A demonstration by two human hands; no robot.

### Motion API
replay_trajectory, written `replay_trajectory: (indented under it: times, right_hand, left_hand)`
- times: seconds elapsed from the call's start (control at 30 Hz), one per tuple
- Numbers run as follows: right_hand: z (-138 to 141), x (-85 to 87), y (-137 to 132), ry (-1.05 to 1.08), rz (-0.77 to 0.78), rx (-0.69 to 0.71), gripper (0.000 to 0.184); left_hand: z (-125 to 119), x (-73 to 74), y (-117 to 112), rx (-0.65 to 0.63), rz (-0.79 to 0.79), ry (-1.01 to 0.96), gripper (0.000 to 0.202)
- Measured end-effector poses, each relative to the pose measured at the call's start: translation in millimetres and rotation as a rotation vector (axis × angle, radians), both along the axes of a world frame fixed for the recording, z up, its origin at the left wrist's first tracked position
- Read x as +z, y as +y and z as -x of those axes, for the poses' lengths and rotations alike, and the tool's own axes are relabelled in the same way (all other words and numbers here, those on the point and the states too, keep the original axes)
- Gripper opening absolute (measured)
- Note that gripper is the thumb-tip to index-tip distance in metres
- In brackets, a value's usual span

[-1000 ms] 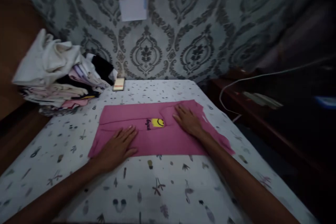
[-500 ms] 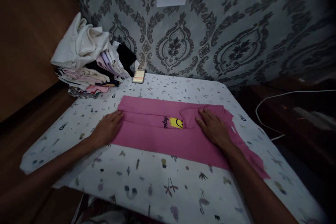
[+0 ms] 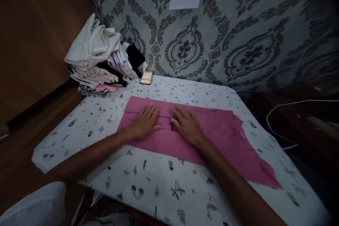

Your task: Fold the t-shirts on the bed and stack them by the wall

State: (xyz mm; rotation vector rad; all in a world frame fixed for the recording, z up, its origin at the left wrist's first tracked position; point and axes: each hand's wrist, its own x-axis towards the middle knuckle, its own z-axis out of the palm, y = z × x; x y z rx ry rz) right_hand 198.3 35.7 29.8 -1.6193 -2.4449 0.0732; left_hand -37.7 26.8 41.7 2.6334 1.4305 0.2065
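Observation:
A pink shirt (image 3: 219,137) lies folded lengthwise on the table, its long side running left to right and its right end ragged and spread. My left hand (image 3: 145,122) rests flat on the left part of the cloth, fingers spread. Close by on the right, my right hand (image 3: 187,124) presses flat on the middle of the shirt, fingers stretched out. It covers the yellow smiley patch, and only part of the dark lettering (image 3: 173,126) shows beside its thumb. Neither hand grips the fabric.
A tall stack of folded clothes (image 3: 97,60) stands at the table's back left, with a small pixelated card-like item (image 3: 146,77) beside it. The table has a white patterned cover (image 3: 159,187). A white cable (image 3: 270,120) hangs at the right. Patterned wallpaper (image 3: 182,46) rises behind.
My left hand has slid right from the shirt's left edge onto the cloth. My right hand has moved left over the smiley patch. The view has shifted slightly.

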Motion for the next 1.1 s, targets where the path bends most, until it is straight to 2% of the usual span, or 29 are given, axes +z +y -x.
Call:
replay_trajectory:
  times: [0.1,0.27,0.43,0.57,0.73,0.8,0.87,0.93,0.97,1.03,1.1]
  right_hand:
    - [16,-6.8,1,-0.006,0.080,0.012,0.062]
    - [12,-9.6,1,0.007,0.089,0.019,0.062]
    - [21,1.0,-3,0.015,0.134,-0.027,0.061]
    - [63,10.3,-17,0.050,0.173,-0.035,0.063]
    - [146,13.7,-48,0.114,0.006,0.252,0.059]
    - [173,16.3,-58,0.134,-0.025,0.370,0.053]
    - [185,21.4,-59,0.169,-0.038,0.502,0.044]
    - [174,28.4,-52,0.198,-0.084,0.568,0.035]
    - [159,32.3,-46,0.208,-0.107,0.537,0.032]
    - [113,39.8,-32,0.228,-0.111,0.328,0.026]
    - [55,44.5,-21,0.278,-0.079,-0.014,0.026]
  left_hand:
    - [34,-7.8,2,0.110,0.032,0.036,0.091]
    - [94,-5.5,-16,0.248,0.039,0.107,0.085]
    - [113,-8.1,-26,0.262,0.003,0.103,0.076]
    - [120,-14.7,-25,0.261,-0.021,0.037,0.071]
    - [132,-12.8,2,0.287,-0.006,-0.165,0.070]
    - [127,-8.9,19,0.232,-0.024,-0.258,0.070]
    - [116,-6.8,35,0.155,-0.057,-0.324,0.070]
    - [101,-8.5,47,0.072,-0.067,-0.359,0.070]
    - [93,-10.6,51,0.030,-0.058,-0.362,0.069]
    - [76,-14.9,58,-0.047,-0.038,-0.349,0.067]
    - [55,-16.4,62,-0.113,-0.030,-0.316,0.066]
